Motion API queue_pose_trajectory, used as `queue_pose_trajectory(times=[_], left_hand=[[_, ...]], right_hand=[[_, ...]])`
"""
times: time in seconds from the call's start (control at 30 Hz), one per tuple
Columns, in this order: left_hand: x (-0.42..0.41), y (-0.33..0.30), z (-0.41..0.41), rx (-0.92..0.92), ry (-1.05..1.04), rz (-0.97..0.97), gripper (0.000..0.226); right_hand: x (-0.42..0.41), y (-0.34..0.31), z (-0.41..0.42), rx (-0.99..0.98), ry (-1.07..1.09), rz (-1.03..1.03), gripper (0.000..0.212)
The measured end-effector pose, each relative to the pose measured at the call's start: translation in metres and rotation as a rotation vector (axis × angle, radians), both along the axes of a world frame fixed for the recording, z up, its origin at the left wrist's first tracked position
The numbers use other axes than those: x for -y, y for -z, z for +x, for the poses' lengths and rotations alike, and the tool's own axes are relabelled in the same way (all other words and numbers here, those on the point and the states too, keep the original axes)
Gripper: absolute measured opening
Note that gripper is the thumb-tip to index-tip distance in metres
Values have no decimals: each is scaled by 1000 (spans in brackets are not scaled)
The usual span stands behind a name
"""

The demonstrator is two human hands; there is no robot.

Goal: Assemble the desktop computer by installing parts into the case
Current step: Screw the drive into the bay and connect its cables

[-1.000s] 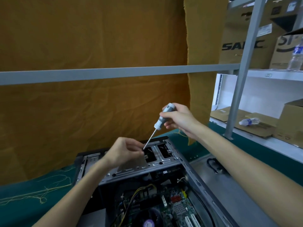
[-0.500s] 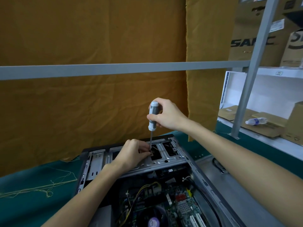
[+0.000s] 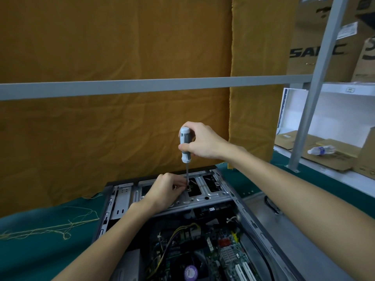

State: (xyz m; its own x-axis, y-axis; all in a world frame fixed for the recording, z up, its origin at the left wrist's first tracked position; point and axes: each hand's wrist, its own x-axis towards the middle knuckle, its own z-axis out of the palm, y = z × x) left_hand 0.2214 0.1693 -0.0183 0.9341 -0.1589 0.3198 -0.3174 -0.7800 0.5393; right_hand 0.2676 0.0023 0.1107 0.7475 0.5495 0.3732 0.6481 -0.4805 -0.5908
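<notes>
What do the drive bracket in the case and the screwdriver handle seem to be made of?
Drive bracket: likely bare sheet steel, silver-grey with a dull sheen, stamped holes and ribs. Screwdriver handle: probably moulded plastic, matt white with darker grey, perhaps rubbery, grip panels.

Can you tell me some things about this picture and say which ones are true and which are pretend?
1. The right hand holds a screwdriver. True.
2. The screwdriver lies flat on the green cloth. False: it stands nearly upright, tip down on the metal bracket of the computer case.
3. The left hand has its fingers right by the screwdriver's tip. True.
4. The curtain behind is blue. False: the curtain is mustard yellow.
5. A plastic bottle lies on its side on the shelf. True.
</notes>
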Motion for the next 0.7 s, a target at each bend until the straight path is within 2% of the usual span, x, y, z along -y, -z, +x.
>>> queue_pose_trajectory(times=[0.1, 0.17, 0.2, 0.27, 0.37, 0.43, 0.5, 0.57, 0.63, 0.7], left_hand=[[6, -6, -10, -19, -41, -12, 26], [11, -12, -19, -30, -118, -47, 11], [12, -15, -25, -80, -136, -72, 6], [16, -19, -38, -294, -99, -127, 22], [25, -23, -59, -660, -11, -381, 32], [29, -20, -67, -814, -22, -516, 36], [34, -13, -72, -929, -68, -591, 40], [42, -4, -75, -990, -123, -753, 31], [54, 5, -73, -1007, -186, -1066, 17], [64, 13, -71, -964, -258, -1340, 12]], right_hand=[[1, 1, 0, 20, 5, 0, 28], [4, -2, 0, 55, 17, -38, 31], [5, -4, 1, 101, 32, -82, 33], [3, -7, 2, 244, 94, -206, 35], [-6, -8, 3, 396, 192, -405, 37], [-12, -14, 2, 324, 198, -474, 39], [-14, -24, 3, 196, 166, -486, 28], [-15, -31, 3, 204, 153, -528, 18], [-16, -31, 2, 301, 180, -608, 21], [-18, -32, 0, 352, 170, -666, 28]])
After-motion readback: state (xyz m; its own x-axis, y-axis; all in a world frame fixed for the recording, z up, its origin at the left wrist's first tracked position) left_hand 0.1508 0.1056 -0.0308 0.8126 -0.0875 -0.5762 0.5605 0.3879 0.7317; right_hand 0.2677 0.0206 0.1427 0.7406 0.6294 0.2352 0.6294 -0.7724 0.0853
